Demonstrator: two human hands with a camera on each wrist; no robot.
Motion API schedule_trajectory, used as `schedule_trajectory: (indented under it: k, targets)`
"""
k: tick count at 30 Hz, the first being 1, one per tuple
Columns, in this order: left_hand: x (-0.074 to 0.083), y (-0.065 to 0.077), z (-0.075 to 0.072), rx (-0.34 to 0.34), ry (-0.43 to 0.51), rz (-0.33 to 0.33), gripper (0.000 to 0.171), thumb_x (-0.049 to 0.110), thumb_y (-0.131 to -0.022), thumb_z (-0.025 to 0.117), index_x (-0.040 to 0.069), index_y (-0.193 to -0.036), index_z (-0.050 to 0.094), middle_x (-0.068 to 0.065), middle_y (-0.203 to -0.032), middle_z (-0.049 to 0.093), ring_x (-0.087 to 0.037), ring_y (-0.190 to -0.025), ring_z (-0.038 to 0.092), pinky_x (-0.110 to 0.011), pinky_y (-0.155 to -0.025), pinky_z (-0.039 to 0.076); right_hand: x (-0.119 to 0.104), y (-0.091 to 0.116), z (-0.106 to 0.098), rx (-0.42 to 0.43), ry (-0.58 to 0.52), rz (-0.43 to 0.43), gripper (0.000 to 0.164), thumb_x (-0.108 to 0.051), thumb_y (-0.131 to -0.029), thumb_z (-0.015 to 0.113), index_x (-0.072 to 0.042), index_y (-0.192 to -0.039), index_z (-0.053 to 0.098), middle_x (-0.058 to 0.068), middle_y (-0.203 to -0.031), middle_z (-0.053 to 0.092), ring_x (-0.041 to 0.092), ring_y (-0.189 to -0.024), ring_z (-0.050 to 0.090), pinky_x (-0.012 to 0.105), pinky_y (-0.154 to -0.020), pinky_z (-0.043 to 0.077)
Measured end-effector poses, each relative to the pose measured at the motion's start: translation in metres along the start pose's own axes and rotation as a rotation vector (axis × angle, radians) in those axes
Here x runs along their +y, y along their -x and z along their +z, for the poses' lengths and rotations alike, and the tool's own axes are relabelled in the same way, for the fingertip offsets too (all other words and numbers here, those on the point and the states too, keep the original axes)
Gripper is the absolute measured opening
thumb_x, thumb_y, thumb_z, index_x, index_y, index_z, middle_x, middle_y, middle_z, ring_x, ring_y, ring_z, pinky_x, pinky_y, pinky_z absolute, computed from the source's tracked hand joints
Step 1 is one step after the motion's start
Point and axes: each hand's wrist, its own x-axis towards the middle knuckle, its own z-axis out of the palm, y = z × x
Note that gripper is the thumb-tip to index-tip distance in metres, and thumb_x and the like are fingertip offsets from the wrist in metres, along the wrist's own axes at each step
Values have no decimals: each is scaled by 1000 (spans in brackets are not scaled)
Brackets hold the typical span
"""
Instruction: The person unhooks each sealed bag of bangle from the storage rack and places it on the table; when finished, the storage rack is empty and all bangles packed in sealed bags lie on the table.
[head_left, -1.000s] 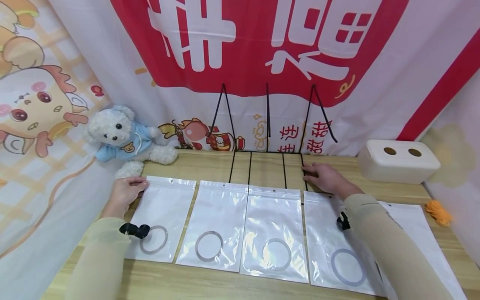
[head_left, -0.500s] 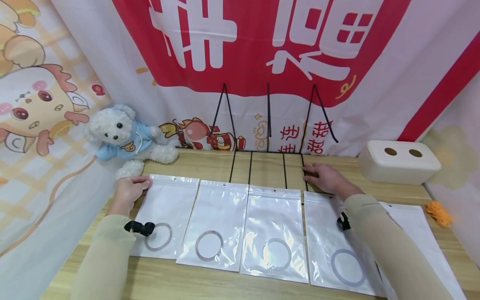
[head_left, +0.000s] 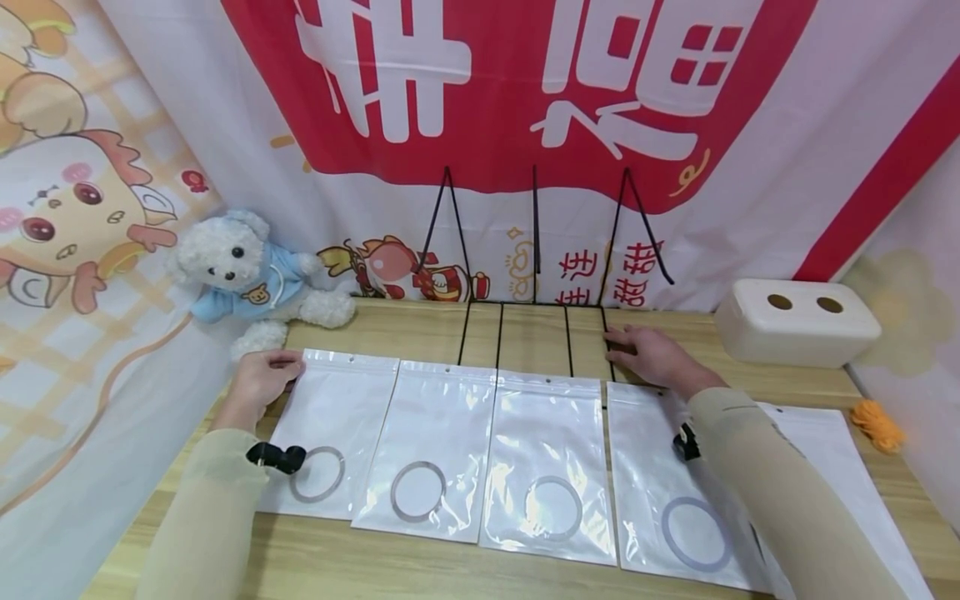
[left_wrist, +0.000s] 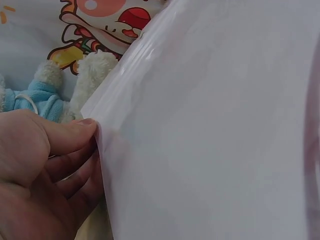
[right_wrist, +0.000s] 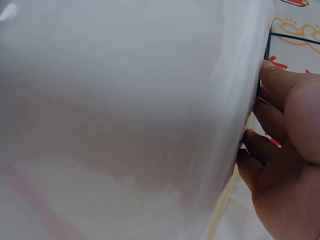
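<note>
My left hand (head_left: pixel 260 383) pinches the upper left corner of the leftmost white zip-top bag (head_left: pixel 341 408) between thumb and fingers; the left wrist view shows the thumb (left_wrist: pixel 75 134) over the bag's edge. A pale grey ring shape (head_left: pixel 318 474) shows low on this bag. My right hand (head_left: pixel 651 354) holds the right side wire of a black wire rack (head_left: pixel 570 342), its fingertips along the wire. Just below that hand is the fourth bag (head_left: pixel 645 450). Two similar bags, the second (head_left: pixel 442 417) and the third (head_left: pixel 547 425), stand between my hands, each with a ring shape.
A fifth white bag (head_left: pixel 817 442) lies at the right, partly under my right sleeve. A plush bear (head_left: pixel 258 275) in blue sits back left. A white box with two holes (head_left: pixel 795 329) stands back right, near an orange yarn bundle (head_left: pixel 877 427). Wooden tabletop (head_left: pixel 390 558) shows in front.
My left hand has shifted the leftmost bag slightly right and up, narrowing its gap to the second bag, then stayed nearly still. The right hand has not moved.
</note>
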Motion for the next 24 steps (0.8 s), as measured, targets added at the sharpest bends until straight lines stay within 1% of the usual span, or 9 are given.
schedule_trajectory:
  k: [4,7,13,18,21,24]
  targets:
    - [0,1,0,-10,-25,8,39,15,-110,61,-4,-144,65,-28,-141,66,-26,-112,69,-20,-74,57,-1,0,-1,-1,2,-2,55,-30,-112,59,-8,-161,50,38,-166,36,59,-154,35,71,-127,28]
    - [-1,2,-1,-17,-37,14,39,16,-111,61,-4,-144,64,-28,-143,66,-30,-119,68,-21,-77,57,-1,0,-1,-4,2,-1,55,-31,-112,59,-8,-161,50,38,-167,35,60,-154,34,71,-127,28]
    - [-3,3,-1,-26,-25,10,41,16,-111,61,-3,-147,62,-28,-147,64,-31,-124,69,-20,-80,60,0,-1,-2,-15,3,11,56,-32,-112,58,-9,-162,48,37,-168,34,59,-155,33,71,-128,27]
    - [-4,4,-4,-58,-17,28,43,17,-112,58,-3,-151,59,-29,-152,61,-30,-129,68,-19,-84,61,1,-1,-2,-14,5,10,56,-32,-112,59,-8,-162,49,36,-167,36,58,-155,35,70,-128,28]
    - [-5,6,-7,-81,-24,34,45,19,-113,56,-3,-153,56,-28,-155,59,-32,-133,67,-24,-91,62,1,-2,-1,-13,18,3,56,-32,-112,59,-8,-162,49,36,-167,37,58,-154,36,70,-127,29]
    - [-4,7,-8,-93,-23,29,48,22,-115,52,-5,-155,53,-29,-156,57,-36,-137,64,-31,-98,62,1,-3,-1,-12,33,1,56,-33,-112,59,-8,-161,50,35,-166,39,57,-154,38,70,-127,30]
